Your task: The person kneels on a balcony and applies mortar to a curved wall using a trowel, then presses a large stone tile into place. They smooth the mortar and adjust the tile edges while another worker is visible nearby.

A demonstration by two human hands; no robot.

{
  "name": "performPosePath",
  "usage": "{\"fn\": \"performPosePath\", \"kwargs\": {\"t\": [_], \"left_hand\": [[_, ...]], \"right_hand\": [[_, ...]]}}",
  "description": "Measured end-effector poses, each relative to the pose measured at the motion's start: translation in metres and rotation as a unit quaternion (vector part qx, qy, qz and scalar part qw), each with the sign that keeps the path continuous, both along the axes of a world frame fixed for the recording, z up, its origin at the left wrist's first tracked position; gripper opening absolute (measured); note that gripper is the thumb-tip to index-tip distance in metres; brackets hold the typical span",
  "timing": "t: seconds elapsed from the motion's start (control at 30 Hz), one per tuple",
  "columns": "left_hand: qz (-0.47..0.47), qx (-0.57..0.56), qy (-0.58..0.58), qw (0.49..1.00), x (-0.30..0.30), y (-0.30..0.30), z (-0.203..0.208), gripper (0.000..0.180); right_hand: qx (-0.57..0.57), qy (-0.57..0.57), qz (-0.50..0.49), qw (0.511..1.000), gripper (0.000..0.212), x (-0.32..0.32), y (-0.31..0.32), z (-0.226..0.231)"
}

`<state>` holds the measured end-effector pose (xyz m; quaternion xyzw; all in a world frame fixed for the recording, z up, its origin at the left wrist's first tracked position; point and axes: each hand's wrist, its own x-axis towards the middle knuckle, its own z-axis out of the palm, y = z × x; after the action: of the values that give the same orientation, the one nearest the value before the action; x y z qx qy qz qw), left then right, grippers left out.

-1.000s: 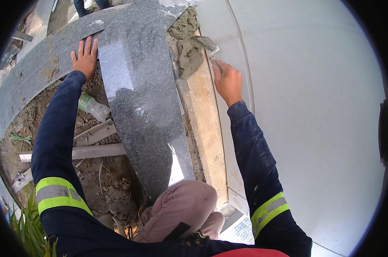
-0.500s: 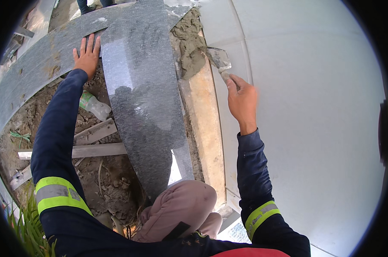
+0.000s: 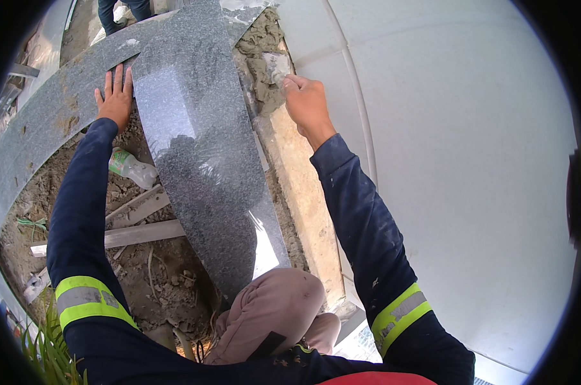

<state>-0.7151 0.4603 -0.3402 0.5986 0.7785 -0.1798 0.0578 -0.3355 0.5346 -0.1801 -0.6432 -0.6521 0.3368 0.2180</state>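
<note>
My right hand (image 3: pixel 308 108) is closed round the handle of a trowel, its fingers hiding most of that handle. The trowel's blade (image 3: pixel 277 67) lies on wet grey mortar (image 3: pixel 262 40), which fills a strip between a dark granite slab (image 3: pixel 204 154) and a pale wall panel. Below the mortar runs a bare tan ledge (image 3: pixel 306 199). On the far left, my left hand (image 3: pixel 115 99) rests with fingers spread on the edge of a curved granite slab (image 3: pixel 53 122), close to where the two slabs meet.
Under my left arm, a dirt pit holds a plastic bottle (image 3: pixel 134 168) and metal bars (image 3: pixel 143 233). A smooth pale panel (image 3: pixel 464 160) takes up the right side. Another person's legs (image 3: pixel 125 11) stand at the top left. Green leaves (image 3: pixel 50 343) show at lower left.
My right hand has swung left and up, bringing the trowel blade from the panel side onto the mortar. My left hand stays on the slab while the whole view shifts slightly.
</note>
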Motion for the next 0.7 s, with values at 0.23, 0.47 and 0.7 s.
{"fn": "performPosePath", "kwargs": {"t": [0.23,0.47,0.7], "left_hand": [[0.001,0.013,-0.002,1.000,-0.005,-0.005,-0.003,0.090],[0.001,0.013,0.006,1.000,-0.002,-0.004,-0.002,0.088],[0.002,0.022,-0.012,1.000,-0.001,-0.003,-0.001,0.086]], "right_hand": [[0.089,-0.161,0.148,0.972,0.031,0.016,-0.010,0.025],[0.110,-0.192,0.227,0.948,0.027,0.072,-0.021,0.081],[0.202,-0.363,0.369,0.832,0.028,0.060,0.020,0.069]]}}
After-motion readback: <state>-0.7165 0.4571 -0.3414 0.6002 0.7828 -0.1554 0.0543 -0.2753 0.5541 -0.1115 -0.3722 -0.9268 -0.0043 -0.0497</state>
